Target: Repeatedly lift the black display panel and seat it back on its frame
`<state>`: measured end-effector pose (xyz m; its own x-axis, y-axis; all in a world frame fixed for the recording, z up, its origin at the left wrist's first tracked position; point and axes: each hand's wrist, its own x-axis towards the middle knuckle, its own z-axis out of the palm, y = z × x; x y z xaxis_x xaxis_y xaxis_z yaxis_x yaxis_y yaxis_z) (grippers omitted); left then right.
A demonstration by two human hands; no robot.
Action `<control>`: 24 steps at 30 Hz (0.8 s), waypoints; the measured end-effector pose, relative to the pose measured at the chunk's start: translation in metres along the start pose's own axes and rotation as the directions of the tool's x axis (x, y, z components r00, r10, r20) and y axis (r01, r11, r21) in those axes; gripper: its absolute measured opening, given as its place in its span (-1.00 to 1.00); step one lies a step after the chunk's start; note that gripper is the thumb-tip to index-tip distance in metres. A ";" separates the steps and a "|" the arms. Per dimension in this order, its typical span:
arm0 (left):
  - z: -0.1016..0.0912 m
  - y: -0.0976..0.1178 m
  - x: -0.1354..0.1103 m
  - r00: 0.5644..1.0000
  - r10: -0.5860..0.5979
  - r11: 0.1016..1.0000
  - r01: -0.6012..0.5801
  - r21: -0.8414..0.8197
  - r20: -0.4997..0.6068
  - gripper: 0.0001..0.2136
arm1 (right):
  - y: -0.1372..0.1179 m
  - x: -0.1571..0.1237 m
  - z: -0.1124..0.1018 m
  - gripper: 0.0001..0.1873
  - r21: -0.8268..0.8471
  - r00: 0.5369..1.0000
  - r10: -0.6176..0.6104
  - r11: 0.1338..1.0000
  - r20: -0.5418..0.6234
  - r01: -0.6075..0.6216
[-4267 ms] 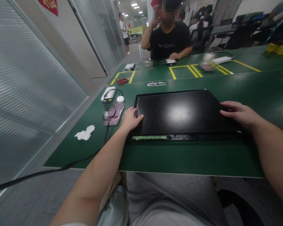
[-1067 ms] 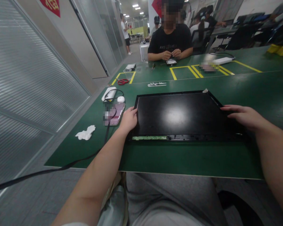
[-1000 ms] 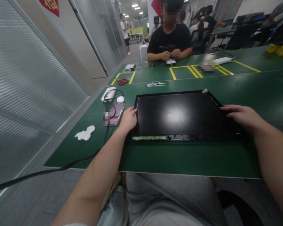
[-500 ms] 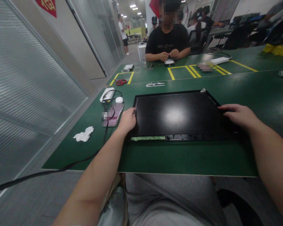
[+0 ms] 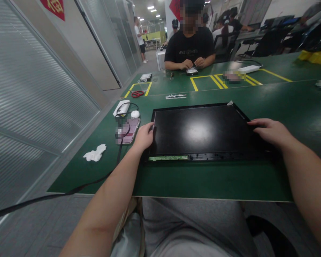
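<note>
**Black panel [image 5: 176, 139] spanning both your hands**

The black panel is lying on the green table [image 5: 216, 182], right in front of you. Your left hand [image 5: 144, 136] is curling around its left edge, just beside the phone [image 5: 134, 127]. Your right hand [image 5: 274, 132] is holding the right edge, thumb and forefinger narrowly parted. A green circuit strip [image 5: 168, 157] is showing along the near side; a pale scrap [image 5: 230, 103] is sitting at the far right corner.

Panel [image 5: 198, 130] on bench [image 5: 208, 182], phone [image 5: 134, 127] left of panel, tissue [image 5: 95, 153] before phone, scissors [image 5: 137, 94] behind phone.
</note>
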<state>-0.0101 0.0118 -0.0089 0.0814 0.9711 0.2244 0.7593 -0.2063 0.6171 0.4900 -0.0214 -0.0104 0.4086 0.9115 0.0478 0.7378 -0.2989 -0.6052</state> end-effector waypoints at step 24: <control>0.003 0.014 0.004 0.907 -0.405 0.370 0.278 -0.887 0.115 -0.61 | 0.012 0.008 0.000 -0.56 -0.100 0.999 0.026 0.995 -0.024 -0.028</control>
<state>0.0032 0.0135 -0.0016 -0.1593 0.9782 -0.1331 -0.2690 0.0867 0.9592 0.5021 -0.0174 -0.0167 0.4402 0.8965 0.0509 0.7759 -0.3512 -0.5240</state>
